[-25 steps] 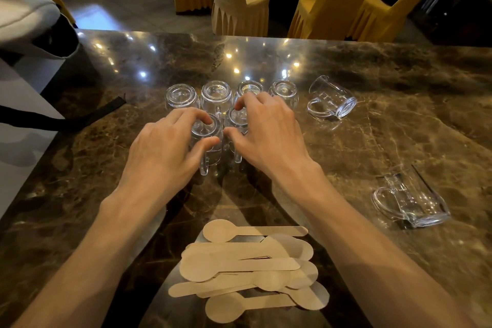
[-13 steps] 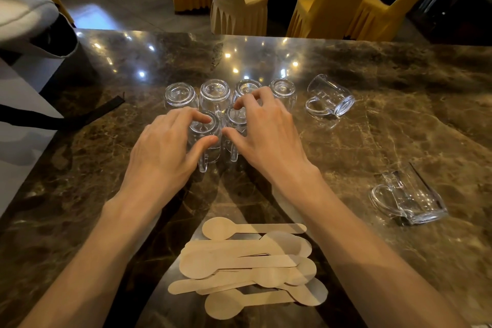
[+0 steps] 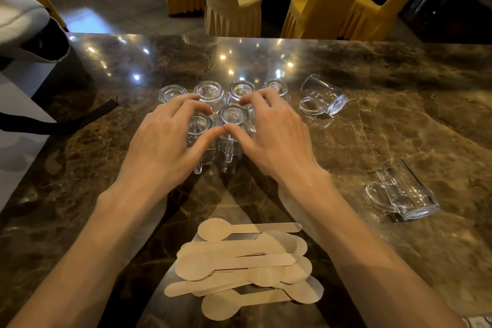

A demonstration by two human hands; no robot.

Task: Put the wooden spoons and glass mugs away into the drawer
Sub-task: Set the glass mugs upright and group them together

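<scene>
Several glass mugs stand upside down in a cluster at the middle of the marble table [image 3: 80,181]. My left hand [image 3: 165,141] wraps the front left mug [image 3: 199,128]; my right hand [image 3: 271,136] wraps the front right mug [image 3: 234,117]. My two thumb tips nearly touch between them. A row of inverted mugs [image 3: 209,92] stands just behind. One mug [image 3: 323,97] lies on its side to the right, another mug [image 3: 402,194] lies on its side further right and nearer. A pile of flat wooden spoons [image 3: 245,266] lies near the front edge between my forearms. No drawer is in view.
A black strap [image 3: 61,122] lies across the table's left side, under a grey and black bag [image 3: 29,32] at the far left corner. Yellow-covered chairs [image 3: 327,0] stand beyond the far edge.
Both hands have closed in a little round the two front mugs, thumbs drawing together. The mugs have stayed where they were.
</scene>
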